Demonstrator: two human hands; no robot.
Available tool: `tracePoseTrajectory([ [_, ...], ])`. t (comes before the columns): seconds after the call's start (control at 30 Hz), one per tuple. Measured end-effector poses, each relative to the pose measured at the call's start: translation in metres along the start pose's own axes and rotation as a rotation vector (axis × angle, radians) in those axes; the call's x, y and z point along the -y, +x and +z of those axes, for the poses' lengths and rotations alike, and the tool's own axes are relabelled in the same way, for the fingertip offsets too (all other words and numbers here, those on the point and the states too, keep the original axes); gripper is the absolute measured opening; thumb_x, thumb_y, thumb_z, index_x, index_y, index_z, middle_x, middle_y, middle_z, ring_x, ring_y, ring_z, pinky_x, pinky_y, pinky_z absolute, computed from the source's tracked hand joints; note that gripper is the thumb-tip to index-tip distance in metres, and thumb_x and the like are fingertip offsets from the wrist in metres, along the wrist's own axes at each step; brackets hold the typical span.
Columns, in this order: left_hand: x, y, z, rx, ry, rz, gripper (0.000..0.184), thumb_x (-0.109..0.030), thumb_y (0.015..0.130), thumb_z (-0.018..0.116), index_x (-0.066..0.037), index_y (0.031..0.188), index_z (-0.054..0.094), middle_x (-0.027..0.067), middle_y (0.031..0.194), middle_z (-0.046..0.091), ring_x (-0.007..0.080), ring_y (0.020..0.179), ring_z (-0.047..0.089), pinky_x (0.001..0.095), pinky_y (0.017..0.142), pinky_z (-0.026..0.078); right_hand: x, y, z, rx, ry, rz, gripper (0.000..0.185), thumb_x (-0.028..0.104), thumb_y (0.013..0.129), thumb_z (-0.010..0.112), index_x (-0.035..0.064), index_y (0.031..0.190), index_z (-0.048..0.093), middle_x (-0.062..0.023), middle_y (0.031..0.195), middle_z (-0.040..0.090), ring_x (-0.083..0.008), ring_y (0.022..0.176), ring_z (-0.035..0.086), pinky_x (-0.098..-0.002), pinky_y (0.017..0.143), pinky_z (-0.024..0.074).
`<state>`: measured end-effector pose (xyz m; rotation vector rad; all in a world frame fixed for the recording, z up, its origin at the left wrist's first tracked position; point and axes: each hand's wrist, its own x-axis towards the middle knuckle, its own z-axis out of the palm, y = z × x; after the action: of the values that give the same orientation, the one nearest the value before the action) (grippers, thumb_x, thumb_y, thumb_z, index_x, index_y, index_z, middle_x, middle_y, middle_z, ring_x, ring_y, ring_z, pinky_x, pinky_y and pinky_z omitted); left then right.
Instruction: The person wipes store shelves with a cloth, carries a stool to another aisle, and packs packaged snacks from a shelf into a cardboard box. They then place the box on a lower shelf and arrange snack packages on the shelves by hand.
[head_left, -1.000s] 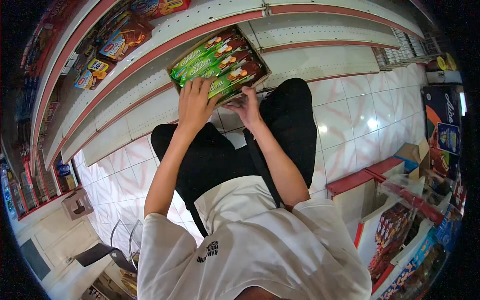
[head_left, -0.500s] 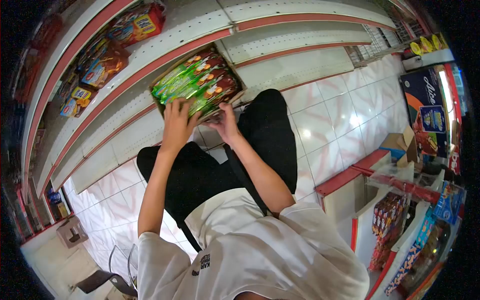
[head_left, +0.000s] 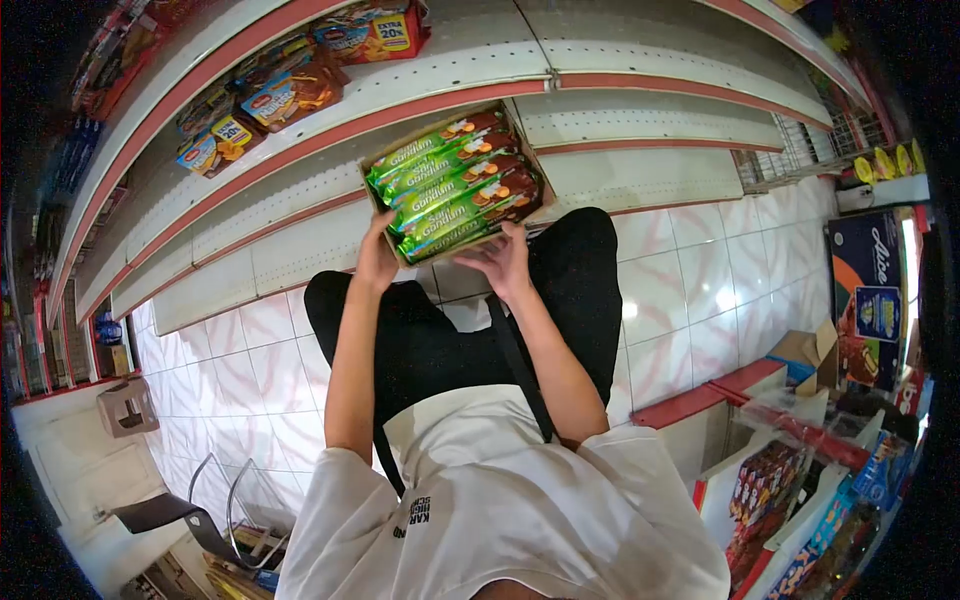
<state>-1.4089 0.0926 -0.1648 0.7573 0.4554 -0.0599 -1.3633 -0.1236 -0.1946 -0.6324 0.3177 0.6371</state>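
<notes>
An open cardboard carton (head_left: pixel 545 197) faces me, tilted, in front of the lower shelves. Green-and-brown Sari Gandum biscuit packs (head_left: pixel 455 185) lie in it side by side. My left hand (head_left: pixel 377 258) grips its near left corner, fingertips at the side wall. At the near edge, toward the right, my right hand (head_left: pixel 503 265) holds the carton with the thumb up against the rim and the other fingers spread along the front wall. The carton is over the floor just beyond my bent knees.
White shelves with red edges (head_left: pixel 650 85) curve across the far side. Blue snack packs (head_left: pixel 290 95) stand on an upper shelf at left. A chair (head_left: pixel 200 520) is at lower left. To the right are a red-topped display rack (head_left: pixel 700 395), an open box (head_left: pixel 805 355) and an Aice freezer (head_left: pixel 865 290).
My left hand has moved off the top of the packs to the carton's left corner. The packs now lie in straighter rows. The view has shifted, so everything sits further right.
</notes>
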Motion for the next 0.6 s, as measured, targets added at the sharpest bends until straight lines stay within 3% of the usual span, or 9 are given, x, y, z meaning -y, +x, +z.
tracePoseTrajectory([
  [0.07,0.016,-0.007,-0.006,-0.098,0.035,0.055,0.053,-0.028,0.084,0.058,-0.010,0.131,0.042,0.0096,0.123,0.052,0.0253,0.113,0.050,0.0442,0.096,0.042,0.001,-0.012,-0.003,-0.012,-0.078,0.001,0.076,0.048,0.077,0.056,0.0008,0.132,0.031,-0.0195,0.126,0.038,-0.0415,0.119,0.037,-0.0647,0.088,0.0425],
  [0.27,0.033,-0.052,0.003,-0.064,0.044,0.099,0.062,-0.022,0.080,0.059,-0.016,0.136,0.032,0.0099,0.130,0.044,0.0276,0.119,0.044,0.0453,0.099,0.040,0.005,-0.066,-0.013,0.037,-0.080,0.084,0.082,0.045,0.075,0.060,0.0029,0.136,0.025,-0.0184,0.130,0.033,-0.0406,0.121,0.036,-0.0651,0.091,0.0402],
  [0.33,0.029,-0.058,0.009,-0.054,0.011,0.051,0.073,-0.019,0.078,0.061,-0.015,0.140,0.023,0.0091,0.135,0.037,0.0265,0.124,0.038,0.0419,0.102,0.034,0.006,-0.076,-0.005,-0.015,-0.078,0.066,0.075,0.043,0.075,0.059,0.0022,0.131,0.031,-0.0165,0.125,0.039,-0.0389,0.118,0.041,-0.0642,0.091,0.0404],
  [0.37,0.029,-0.056,0.011,-0.082,0.035,0.084,0.062,-0.020,0.080,0.059,-0.014,0.136,0.031,0.0106,0.128,0.044,0.0274,0.118,0.045,0.0453,0.100,0.039,0.006,-0.074,-0.005,-0.026,-0.077,0.045,0.073,0.043,0.075,0.058,0.0021,0.130,0.033,-0.0162,0.124,0.041,-0.0389,0.117,0.041,-0.0643,0.091,0.0401],
  [0.5,0.021,-0.031,0.004,-0.097,0.099,0.042,0.058,-0.028,0.084,0.059,-0.011,0.133,0.034,0.0105,0.127,0.046,0.0260,0.118,0.044,0.0442,0.100,0.038,0.010,-0.054,0.001,-0.093,-0.068,-0.028,0.072,0.042,0.074,0.059,0.0023,0.129,0.035,-0.0172,0.124,0.042,-0.0419,0.114,0.042,-0.0636,0.092,0.0398],
  [0.53,0.020,-0.017,-0.001,-0.068,0.112,0.069,0.062,-0.032,0.084,0.060,-0.011,0.135,0.032,0.0122,0.131,0.042,0.0266,0.122,0.041,0.0429,0.103,0.033,0.012,-0.046,0.006,-0.108,-0.068,-0.042,0.073,0.043,0.074,0.059,0.0024,0.129,0.034,-0.0177,0.124,0.041,-0.0425,0.114,0.042,-0.0632,0.092,0.0400],
  [0.6,-0.010,-0.030,0.031,-0.174,0.271,-0.041,0.093,-0.049,0.075,0.066,-0.020,0.146,0.014,0.0117,0.146,0.021,0.0311,0.133,0.023,0.0497,0.101,0.027,0.014,-0.025,0.013,-0.116,-0.029,-0.055,0.076,0.044,0.074,0.061,0.0029,0.130,0.031,-0.0182,0.125,0.039,-0.0434,0.114,0.042,-0.0622,0.090,0.0409],
])
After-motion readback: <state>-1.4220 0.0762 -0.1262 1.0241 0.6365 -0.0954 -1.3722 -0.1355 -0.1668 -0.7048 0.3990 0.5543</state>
